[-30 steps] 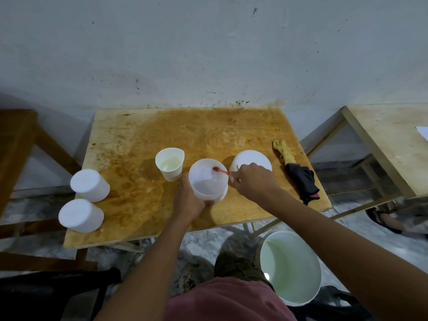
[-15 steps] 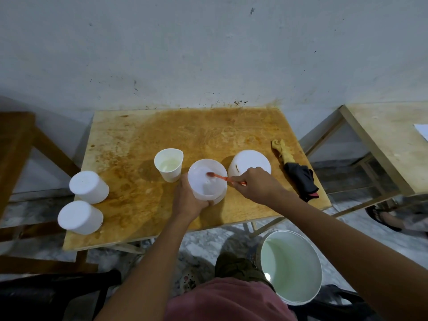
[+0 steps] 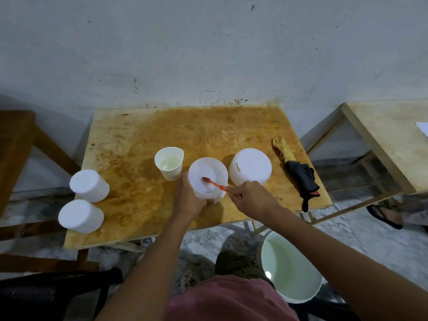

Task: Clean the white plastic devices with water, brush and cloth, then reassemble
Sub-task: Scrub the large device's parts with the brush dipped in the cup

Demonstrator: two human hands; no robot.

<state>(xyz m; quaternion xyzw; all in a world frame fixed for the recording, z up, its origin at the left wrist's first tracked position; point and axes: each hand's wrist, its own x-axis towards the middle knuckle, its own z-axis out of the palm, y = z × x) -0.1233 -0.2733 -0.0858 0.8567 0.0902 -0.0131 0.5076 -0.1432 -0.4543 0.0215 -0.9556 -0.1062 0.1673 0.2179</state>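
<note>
My left hand [image 3: 188, 200] grips a white plastic container [image 3: 207, 176], mouth up, near the front edge of the stained wooden table [image 3: 208, 133]. My right hand [image 3: 252, 199] pinches an orange toothbrush [image 3: 218, 185] whose head reaches down inside that container. A second white part [image 3: 250, 169] stands upside down just right of it. Two more white parts [image 3: 89, 185] [image 3: 80, 216] stand upside down at the table's left edge. A white cup of water [image 3: 169, 166] sits left of the held container. A yellow and black cloth [image 3: 298, 174] lies at the right edge.
A white bucket [image 3: 289, 267] with water stands on the floor under my right arm. A second table [image 3: 391, 144] stands to the right, a wooden frame [image 3: 16, 147] to the left. Someone's sandalled foot [image 3: 384, 215] shows at the far right.
The brush head has gone from the container's right rim deeper and further left inside it. My right hand slid slightly down. My left hand keeps its grip.
</note>
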